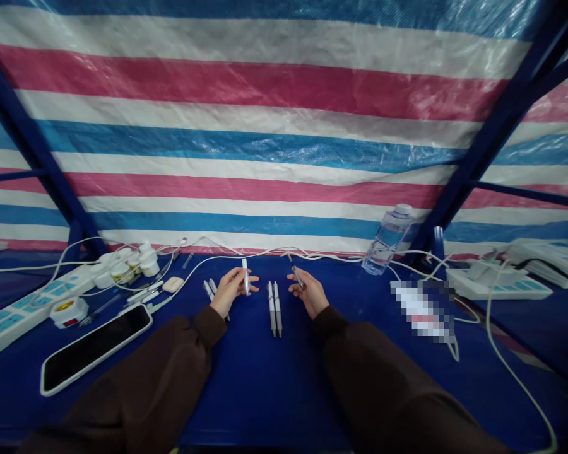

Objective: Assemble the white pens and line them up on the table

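My left hand [226, 292] is closed on a white pen barrel [245, 275], held upright between thumb and fingers above the blue table. Opposite it, my right hand [312, 295] pinches a slim greyish pen part [298, 276], its thin end pointing up and away. Between the hands, a white pen with a grey tip end [271, 310] and a matching pen [278, 310] lie side by side on the table. More white pens [209, 291] lie beside and partly under my left hand, which hides some of them.
A phone [97, 349], a power strip [42, 302], white plugs and an earbud case [173, 285] crowd the left. A clear bottle [387, 241], a blurred-out packet [423, 312] and a second power strip [502, 284] stand right. White cables run along the back, before a striped tarp [274, 151].
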The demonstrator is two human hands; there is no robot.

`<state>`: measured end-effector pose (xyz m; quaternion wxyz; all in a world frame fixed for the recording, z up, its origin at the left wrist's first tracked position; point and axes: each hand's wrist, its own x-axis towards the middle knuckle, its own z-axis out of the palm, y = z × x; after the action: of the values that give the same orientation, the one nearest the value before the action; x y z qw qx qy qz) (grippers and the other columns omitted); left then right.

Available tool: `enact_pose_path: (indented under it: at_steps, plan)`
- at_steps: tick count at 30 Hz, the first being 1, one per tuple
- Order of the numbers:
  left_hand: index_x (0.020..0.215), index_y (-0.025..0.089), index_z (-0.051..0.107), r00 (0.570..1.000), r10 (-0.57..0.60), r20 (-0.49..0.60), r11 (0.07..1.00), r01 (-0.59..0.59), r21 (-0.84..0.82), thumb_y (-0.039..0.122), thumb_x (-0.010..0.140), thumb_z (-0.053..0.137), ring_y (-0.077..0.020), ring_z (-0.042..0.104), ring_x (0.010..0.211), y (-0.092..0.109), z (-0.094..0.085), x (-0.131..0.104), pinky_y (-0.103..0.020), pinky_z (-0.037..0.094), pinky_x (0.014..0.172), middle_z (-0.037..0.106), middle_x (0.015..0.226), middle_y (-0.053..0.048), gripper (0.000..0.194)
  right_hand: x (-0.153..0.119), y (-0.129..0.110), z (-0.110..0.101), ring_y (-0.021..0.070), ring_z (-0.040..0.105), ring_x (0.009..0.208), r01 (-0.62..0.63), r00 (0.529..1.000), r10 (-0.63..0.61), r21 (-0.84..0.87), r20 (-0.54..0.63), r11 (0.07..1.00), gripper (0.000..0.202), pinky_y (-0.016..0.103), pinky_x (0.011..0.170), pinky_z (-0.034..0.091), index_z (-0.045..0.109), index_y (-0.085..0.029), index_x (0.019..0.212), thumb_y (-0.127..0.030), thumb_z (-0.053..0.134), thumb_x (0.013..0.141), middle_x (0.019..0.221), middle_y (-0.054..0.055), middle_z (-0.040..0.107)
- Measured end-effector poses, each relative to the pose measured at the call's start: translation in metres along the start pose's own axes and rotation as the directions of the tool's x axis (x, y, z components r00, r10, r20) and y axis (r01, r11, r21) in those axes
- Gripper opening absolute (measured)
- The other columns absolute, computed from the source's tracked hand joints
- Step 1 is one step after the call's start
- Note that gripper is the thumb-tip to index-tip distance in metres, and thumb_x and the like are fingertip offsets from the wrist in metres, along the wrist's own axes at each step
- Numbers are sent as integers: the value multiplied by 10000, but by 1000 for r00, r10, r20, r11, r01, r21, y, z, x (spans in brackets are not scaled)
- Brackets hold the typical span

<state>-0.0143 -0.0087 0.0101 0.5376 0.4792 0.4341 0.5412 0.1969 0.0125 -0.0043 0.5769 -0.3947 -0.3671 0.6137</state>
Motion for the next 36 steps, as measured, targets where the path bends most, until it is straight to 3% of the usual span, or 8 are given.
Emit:
enact_pose_path:
  at_steps: [4,7,9,12,15,19,26,36]
  plan:
    - [859,174,463,987,154,-48,982,-147,121,437,773,559,-195,655,780,-2,0,3,-280,457,679,699,870,-100,293,0,0,0,111,560,495,3,1000,-3,4,-6,1000,361,224,427,325,598,-175,857,-412,710,608,827,43,665]
    - [851,200,419,978,204,-42,937,-182,298,444,795,521,-141,611,606,-5,-2,2,-233,406,557,706,854,-58,270,0,0,0,110,560,496,4,1000,-4,5,3,1000,372,222,423,328,593,-173,867,-411,713,607,841,48,670]
    - [846,213,404,976,219,2,879,-198,434,444,813,486,-114,555,508,-6,-3,0,-219,354,499,706,866,-33,247,0,0,-1,111,560,496,0,1000,0,4,1,1000,385,222,420,331,586,-172,870,-412,720,601,844,51,674]
    - [837,224,410,966,235,108,782,-254,569,425,831,455,-134,571,560,-8,-4,-4,-231,363,538,704,844,-15,206,-1,-1,0,112,562,505,-4,1000,4,-4,1,1000,376,225,421,339,576,-176,844,-413,730,596,879,62,680]
    - [845,233,413,960,242,139,771,-277,573,414,841,441,-142,578,591,-7,-3,-6,-240,375,564,702,871,-16,184,-3,-2,1,109,561,513,-1,1000,1,-14,4,1000,348,231,429,347,568,-181,793,-413,735,595,921,72,680]
    - [873,230,420,963,262,69,826,-260,499,432,839,452,-119,545,516,-3,0,-6,-228,344,496,697,921,-22,208,-5,-5,3,108,549,505,3,1000,-3,-24,-6,1000,344,240,430,346,571,-181,784,-414,733,589,910,74,680]
    - [889,214,464,953,304,-3,870,-276,409,426,820,495,-163,622,735,-1,1,-4,-241,415,640,695,832,-25,225,-5,-5,2,86,518,470,6,1000,-6,-14,-13,1000,331,227,422,337,613,-164,779,-417,726,597,728,24,637]
    - [821,220,613,861,507,31,633,-396,665,371,767,584,-174,567,769,2,-2,-7,-292,408,783,621,768,-7,163,-7,-10,5,93,513,513,-17,1000,17,-4,-19,1000,333,218,427,308,632,-166,826,-353,742,573,692,8,609]
